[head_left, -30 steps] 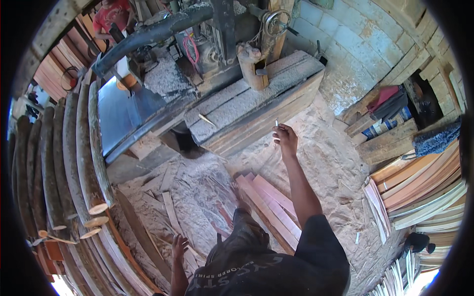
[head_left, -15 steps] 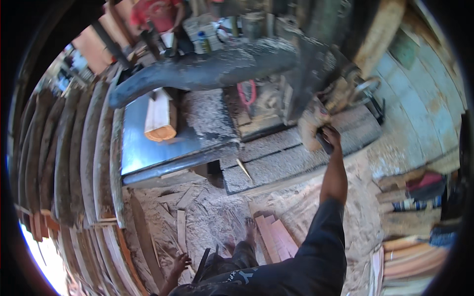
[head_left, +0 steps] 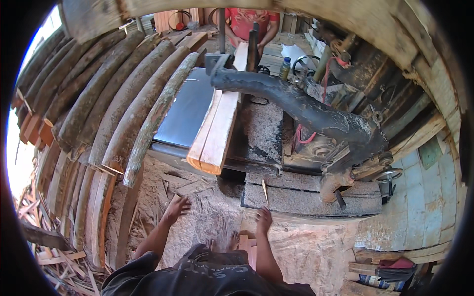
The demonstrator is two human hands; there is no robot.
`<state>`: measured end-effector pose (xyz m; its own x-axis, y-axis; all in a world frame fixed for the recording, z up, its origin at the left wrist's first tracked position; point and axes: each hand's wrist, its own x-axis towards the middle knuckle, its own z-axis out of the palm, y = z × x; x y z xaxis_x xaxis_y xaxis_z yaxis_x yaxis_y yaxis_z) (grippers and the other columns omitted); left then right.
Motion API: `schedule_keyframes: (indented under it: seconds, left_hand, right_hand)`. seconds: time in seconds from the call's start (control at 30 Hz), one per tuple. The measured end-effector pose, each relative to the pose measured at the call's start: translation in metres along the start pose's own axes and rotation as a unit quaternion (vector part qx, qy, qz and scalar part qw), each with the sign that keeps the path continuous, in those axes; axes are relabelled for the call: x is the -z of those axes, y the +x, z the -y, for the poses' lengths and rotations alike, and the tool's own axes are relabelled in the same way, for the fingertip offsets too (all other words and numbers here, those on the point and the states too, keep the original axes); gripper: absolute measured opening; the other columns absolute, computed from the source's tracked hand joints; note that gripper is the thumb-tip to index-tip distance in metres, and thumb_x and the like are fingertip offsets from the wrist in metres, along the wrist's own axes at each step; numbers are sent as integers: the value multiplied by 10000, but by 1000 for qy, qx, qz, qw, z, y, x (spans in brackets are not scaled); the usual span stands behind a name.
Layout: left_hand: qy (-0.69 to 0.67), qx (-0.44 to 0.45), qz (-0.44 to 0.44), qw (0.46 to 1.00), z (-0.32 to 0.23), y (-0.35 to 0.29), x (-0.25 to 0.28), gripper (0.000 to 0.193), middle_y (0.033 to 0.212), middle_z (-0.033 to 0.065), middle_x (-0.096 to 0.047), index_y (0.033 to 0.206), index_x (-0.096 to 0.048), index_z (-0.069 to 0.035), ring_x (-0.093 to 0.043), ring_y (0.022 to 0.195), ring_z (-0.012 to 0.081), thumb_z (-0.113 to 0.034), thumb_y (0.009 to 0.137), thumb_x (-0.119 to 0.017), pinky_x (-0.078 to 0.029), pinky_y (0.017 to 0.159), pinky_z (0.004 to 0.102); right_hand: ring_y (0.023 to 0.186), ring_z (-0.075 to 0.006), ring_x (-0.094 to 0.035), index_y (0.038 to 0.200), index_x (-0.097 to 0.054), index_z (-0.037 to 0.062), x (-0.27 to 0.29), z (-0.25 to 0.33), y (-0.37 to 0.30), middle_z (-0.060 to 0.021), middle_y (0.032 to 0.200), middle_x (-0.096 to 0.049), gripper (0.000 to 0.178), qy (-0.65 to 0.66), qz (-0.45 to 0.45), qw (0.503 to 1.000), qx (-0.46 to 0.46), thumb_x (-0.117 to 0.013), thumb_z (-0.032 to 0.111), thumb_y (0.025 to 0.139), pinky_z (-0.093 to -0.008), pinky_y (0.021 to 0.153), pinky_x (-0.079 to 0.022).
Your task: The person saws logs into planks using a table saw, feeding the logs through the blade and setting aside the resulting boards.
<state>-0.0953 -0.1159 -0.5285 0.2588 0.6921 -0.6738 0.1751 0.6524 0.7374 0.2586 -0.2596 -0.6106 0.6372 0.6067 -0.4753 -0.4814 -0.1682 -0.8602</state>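
Note:
A pale squared timber (head_left: 213,134) with a dark lengthwise line lies on the machine's metal table (head_left: 178,117), its orange-edged near end jutting past the front edge. Below and left of that end is my left hand (head_left: 178,208), open and empty, fingers apart. My right hand (head_left: 263,220) is by the front edge of the dust-covered ledge (head_left: 306,198), its fingers loosely extended and nothing visible in them. Just beyond its fingertips lies a thin pointed yellowish stick (head_left: 265,192). A thick black curved machine arm (head_left: 291,101) crosses above the timber.
Across the table a person in a red shirt (head_left: 251,24) has hands at the timber's far end. Rough logs (head_left: 118,98) are stacked on the left. A handle (head_left: 340,200) juts from the machine at right. Sawdust and offcuts cover the floor.
My right hand has left the handle on the machine and come left and nearer to me. My left hand has risen forward. The timber's near end now reaches past the table's front edge.

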Motion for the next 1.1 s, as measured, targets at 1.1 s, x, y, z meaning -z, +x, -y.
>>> schedule_keyframes:
  seconds: [1.1]
  left_hand:
    - [-216,-106,83,967,172,-218,56,440,994,85,-609,1253,-460,-100,-624,852,176,-383,921,-519,-514,736,320]
  right_hand:
    - [1311,-247,-333,1429,-254,24,-65,-55,-356,-151,1410,-372,769,-109,258,959,46,-575,431,862,-328,1083,-238]
